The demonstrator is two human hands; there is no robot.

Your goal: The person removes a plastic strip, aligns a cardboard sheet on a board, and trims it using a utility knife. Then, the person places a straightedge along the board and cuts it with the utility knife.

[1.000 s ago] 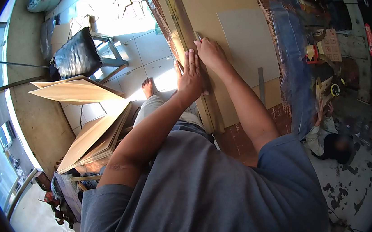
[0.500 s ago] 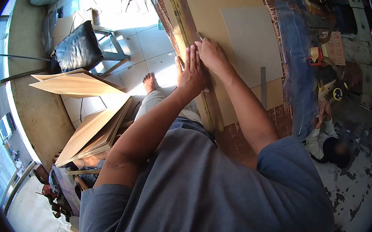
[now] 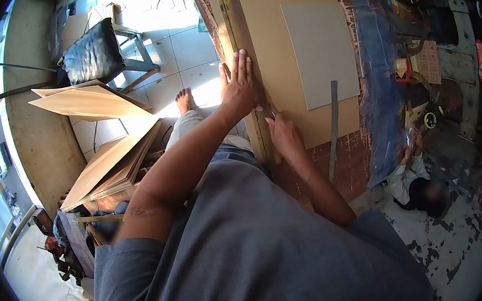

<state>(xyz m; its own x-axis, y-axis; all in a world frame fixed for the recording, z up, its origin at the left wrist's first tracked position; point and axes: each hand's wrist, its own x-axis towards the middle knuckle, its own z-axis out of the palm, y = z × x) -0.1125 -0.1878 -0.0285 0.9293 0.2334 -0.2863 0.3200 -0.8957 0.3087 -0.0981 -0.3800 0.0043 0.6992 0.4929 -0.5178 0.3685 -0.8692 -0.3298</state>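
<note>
Board [image 3: 264, 7]: large, brown, flat on the worktop [image 3: 299, 176], reaching close to its near end and short of its right edge.
Bar [image 3: 239, 18]: long, dark brown, running lengthwise by the worktop's left edge, along the board's left side.
Left hand [image 3: 238, 86]: laid palm down across the bar, fingers stretched forward and slightly parted.
Right hand [image 3: 286, 135]: closer to the worktop's near end, fingers curled, pinching a thin tool [image 3: 273, 110] whose tip sits just beside the bar.
Grey sheet [image 3: 320, 51]: on the board, toward the worktop's right edge.
Metal strip [image 3: 333, 132]: lying from the grey sheet across the board's near edge onto bare worktop.
Blue sheeting [image 3: 378, 83]: along the worktop's right edge.
Co-worker [image 3: 412, 182]: beyond that edge, arms raised.
</note>
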